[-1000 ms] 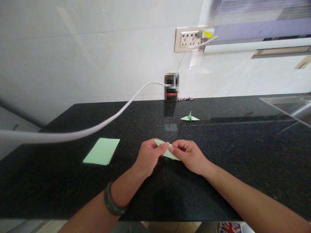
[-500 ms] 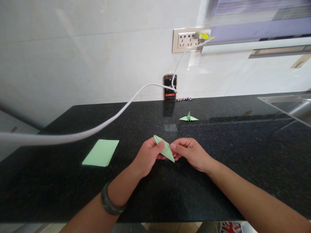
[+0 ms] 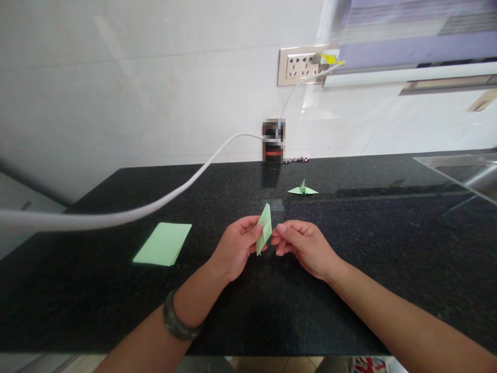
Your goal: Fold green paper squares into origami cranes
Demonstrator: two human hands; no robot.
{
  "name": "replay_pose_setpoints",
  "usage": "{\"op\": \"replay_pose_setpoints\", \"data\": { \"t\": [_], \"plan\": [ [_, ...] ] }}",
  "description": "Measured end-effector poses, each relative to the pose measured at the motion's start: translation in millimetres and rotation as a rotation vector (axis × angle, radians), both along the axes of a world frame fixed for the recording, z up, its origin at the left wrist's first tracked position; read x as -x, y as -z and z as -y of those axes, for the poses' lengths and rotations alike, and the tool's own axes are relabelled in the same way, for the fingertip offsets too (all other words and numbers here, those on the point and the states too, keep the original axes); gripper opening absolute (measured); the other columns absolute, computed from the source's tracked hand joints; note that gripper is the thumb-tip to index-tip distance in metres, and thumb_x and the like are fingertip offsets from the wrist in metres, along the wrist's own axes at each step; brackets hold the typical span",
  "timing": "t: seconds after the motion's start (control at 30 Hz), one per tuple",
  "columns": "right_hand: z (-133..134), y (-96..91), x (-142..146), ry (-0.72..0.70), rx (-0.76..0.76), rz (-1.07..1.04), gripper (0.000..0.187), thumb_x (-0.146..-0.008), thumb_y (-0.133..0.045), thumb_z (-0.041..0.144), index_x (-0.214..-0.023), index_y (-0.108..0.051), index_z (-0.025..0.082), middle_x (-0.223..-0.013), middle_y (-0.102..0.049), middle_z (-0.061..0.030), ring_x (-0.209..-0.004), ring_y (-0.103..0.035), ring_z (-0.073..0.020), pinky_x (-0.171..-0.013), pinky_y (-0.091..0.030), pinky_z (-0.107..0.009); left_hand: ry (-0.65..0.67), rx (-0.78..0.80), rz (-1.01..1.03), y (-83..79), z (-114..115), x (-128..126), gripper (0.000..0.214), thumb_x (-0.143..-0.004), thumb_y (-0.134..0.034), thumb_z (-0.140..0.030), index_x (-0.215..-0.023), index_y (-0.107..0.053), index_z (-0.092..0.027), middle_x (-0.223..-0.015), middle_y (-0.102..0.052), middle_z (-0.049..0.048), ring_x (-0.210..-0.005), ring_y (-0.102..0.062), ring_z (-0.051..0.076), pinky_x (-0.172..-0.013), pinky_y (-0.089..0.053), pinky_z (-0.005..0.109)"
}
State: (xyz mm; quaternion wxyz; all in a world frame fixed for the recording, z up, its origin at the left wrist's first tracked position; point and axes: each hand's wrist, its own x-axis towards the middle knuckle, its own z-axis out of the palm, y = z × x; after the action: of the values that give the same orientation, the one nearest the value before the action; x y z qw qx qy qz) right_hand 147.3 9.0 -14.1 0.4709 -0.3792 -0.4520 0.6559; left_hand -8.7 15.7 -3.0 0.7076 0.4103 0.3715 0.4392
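Note:
My left hand [image 3: 241, 243] pinches a folded piece of light green paper [image 3: 265, 230] between thumb and fingers. The paper is a narrow, creased diamond standing nearly upright, its lower left part behind my thumb. Just to its right is my right hand [image 3: 301, 241], fingers curled and thumb laid against the index finger. Nothing shows in that hand; whether its fingertips brush the paper's edge is hard to make out. Beyond the hands, a folded green paper crane [image 3: 303, 190] rests on the black countertop [image 3: 310, 311] with wings spread. Left of my hands lies a stack of green paper sheets [image 3: 162, 244].
A phone [image 3: 274, 141], its screen blurred, leans on the tiled wall beside a beaded strap [image 3: 297, 160]. Its white cable [image 3: 194, 178] arches across the left side toward me. A wall socket [image 3: 298, 67] is above, and a metal sink [image 3: 466, 168] is at the far right.
The folded paper has turned from a slant to nearly upright in my left hand. My right fingers have come away slightly from its right side.

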Motion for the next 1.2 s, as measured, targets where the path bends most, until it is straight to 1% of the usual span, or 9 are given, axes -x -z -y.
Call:
{"op": "replay_pose_setpoints", "data": {
  "t": [0.13,0.23,0.3,0.43,0.57,0.77,0.9,1.07,1.2],
  "plan": [
    [0.8,-2.7,-1.2,-0.045,-0.019,0.012,0.019,-0.070,-0.064,0.032,-0.070,-0.061,0.013,-0.064,-0.063,-0.0009,-0.045,-0.052,-0.0055,-0.046,-0.042,-0.019,-0.010,-0.065,-0.067,-0.6,0.4,-0.3,0.030,-0.072,-0.059,-0.029,-0.099,-0.051,-0.018,-0.070,-0.057,-0.0010,-0.057,-0.053,0.008,-0.055,-0.045,0.022],
    [1.8,-3.2,-0.2,-0.078,-0.041,0.052,0.017,-0.069,-0.065,0.030,-0.069,-0.062,0.013,-0.066,-0.063,-0.0016,-0.045,-0.051,-0.0054,-0.046,-0.042,-0.019,-0.063,-0.189,-0.175,0.7,0.7,-0.5,0.025,-0.074,-0.057,-0.029,-0.095,-0.046,-0.020,-0.064,-0.055,-0.0033,-0.054,-0.052,0.009,-0.054,-0.044,0.023],
    [1.9,-2.6,0.5,-0.072,-0.032,0.060,0.016,-0.069,-0.065,0.029,-0.070,-0.062,0.013,-0.064,-0.062,-0.0009,-0.045,-0.051,-0.0054,-0.046,-0.042,-0.019,-0.145,-0.339,-0.297,1.5,1.4,-0.2,0.016,-0.075,-0.055,-0.027,-0.087,-0.049,-0.019,-0.071,-0.057,-0.0007,-0.060,-0.054,0.011,-0.056,-0.044,0.023],
    [1.0,-0.2,1.1,-0.012,-0.004,0.039,0.016,-0.069,-0.065,0.029,-0.070,-0.061,0.014,-0.062,-0.061,0.0003,-0.045,-0.052,-0.0056,-0.046,-0.043,-0.018,-0.415,-0.774,-0.656,2.2,5.4,2.9,0.010,-0.074,-0.056,-0.022,-0.080,-0.063,-0.019,-0.097,-0.055,0.0065,-0.092,-0.053,0.017,-0.077,-0.044,0.030],
    [0.4,1.0,1.4,0.021,-0.017,0.022,0.017,-0.068,-0.065,0.030,-0.070,-0.061,0.014,-0.062,-0.061,-0.0001,-0.046,-0.052,-0.0060,-0.046,-0.044,-0.019,-0.436,-1.048,-0.864,3.3,10.0,5.2,0.017,-0.072,-0.059,-0.020,-0.085,-0.067,-0.025,-0.097,-0.058,0.0058,-0.091,-0.053,0.019,-0.080,-0.044,0.034],
    [0.4,1.7,1.3,0.046,-0.036,0.008,0.014,-0.068,-0.065,0.028,-0.070,-0.061,0.014,-0.063,-0.062,0.0001,-0.048,-0.053,-0.0061,-0.049,-0.044,-0.019,-0.362,-1.042,-0.928,5.2,9.9,2.6,0.021,-0.074,-0.057,-0.020,-0.091,-0.067,-0.024,-0.103,-0.061,0.0073,-0.097,-0.053,0.021,-0.086,-0.042,0.037],
    [0.9,1.3,2.1,0.059,-0.047,0.014,0.014,-0.069,-0.065,0.027,-0.069,-0.061,0.014,-0.062,-0.061,0.0001,-0.048,-0.053,-0.0064,-0.049,-0.043,-0.020,-0.357,-0.989,-0.845,1.1,12.1,0.4,0.029,-0.074,-0.056,-0.017,-0.101,-0.063,-0.024,-0.103,-0.063,0.0067,-0.097,-0.055,0.020,-0.088,-0.042,0.035],
    [1.6,0.6,2.4,0.058,-0.047,0.020,0.016,-0.068,-0.065,0.029,-0.071,-0.061,0.014,-0.062,-0.061,-0.0002,-0.048,-0.053,-0.0073,-0.049,-0.043,-0.021,-0.344,-0.876,-0.710,-3.3,14.5,-1.9,0.022,-0.071,-0.058,-0.017,-0.089,-0.068,-0.025,-0.098,-0.065,0.0048,-0.091,-0.059,0.019,-0.086,-0.044,0.034],
    [1.4,0.6,1.9,0.046,-0.089,0.046,0.018,-0.070,-0.063,0.032,-0.072,-0.061,0.014,-0.064,-0.060,-0.0007,-0.050,-0.052,-0.0076,-0.050,-0.043,-0.021,-0.301,-0.815,-0.695,-1.3,13.6,-2.2,0.021,-0.072,-0.057,-0.018,-0.089,-0.068,-0.025,-0.100,-0.065,0.0053,-0.092,-0.058,0.019,-0.086,-0.044,0.034]
  ]
}}
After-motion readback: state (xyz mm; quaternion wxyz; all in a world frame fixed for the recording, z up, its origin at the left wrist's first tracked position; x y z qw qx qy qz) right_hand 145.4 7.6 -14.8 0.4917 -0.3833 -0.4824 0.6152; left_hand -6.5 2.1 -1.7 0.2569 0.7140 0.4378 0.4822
